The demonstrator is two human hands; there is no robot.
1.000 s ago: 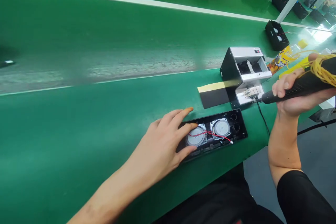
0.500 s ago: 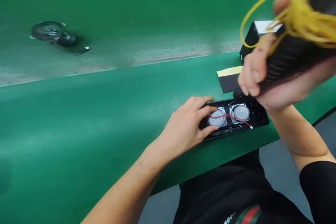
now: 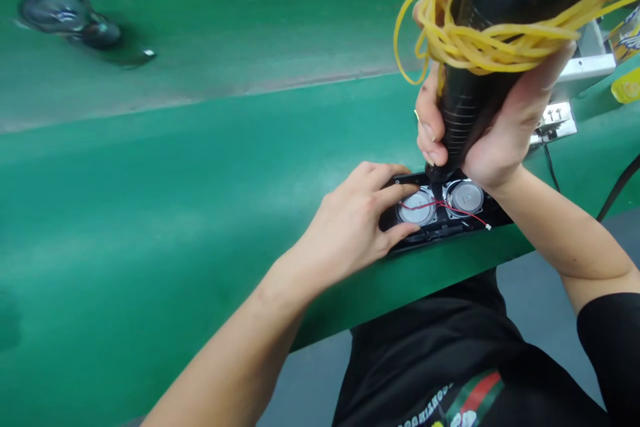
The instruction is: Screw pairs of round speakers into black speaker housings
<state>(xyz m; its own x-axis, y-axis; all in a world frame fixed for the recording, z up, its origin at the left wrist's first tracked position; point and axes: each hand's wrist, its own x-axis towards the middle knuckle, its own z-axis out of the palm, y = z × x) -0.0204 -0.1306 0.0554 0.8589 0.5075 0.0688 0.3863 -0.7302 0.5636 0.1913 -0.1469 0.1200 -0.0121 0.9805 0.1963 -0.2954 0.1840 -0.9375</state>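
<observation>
A black speaker panel (image 3: 440, 235) lies on the green bench, with two round silver speaker drivers (image 3: 465, 197) set in it. A thin red wire (image 3: 467, 214) with a small white plug runs across them. My left hand (image 3: 367, 210) grips the panel's left end, fingers at the far edge and thumb at the near side. In my right hand (image 3: 500, 137) is a black electric screwdriver (image 3: 463, 107), wrapped in yellow rubber bands (image 3: 500, 47). Held steeply, its nose points down at the panel's far edge between the two drivers. The bit's tip is hidden.
At the far left lies a blurred black round part (image 3: 57, 10) with a short lead. On the right are a metal block with screws (image 3: 557, 121), a yellow object (image 3: 627, 87) and a black cable (image 3: 620, 187). The bench's front edge is close to my body.
My right hand has brought the screwdriver left and more upright, its nose now between the drivers. My left hand keeps its grip on the panel. The view has shifted, revealing the metal block.
</observation>
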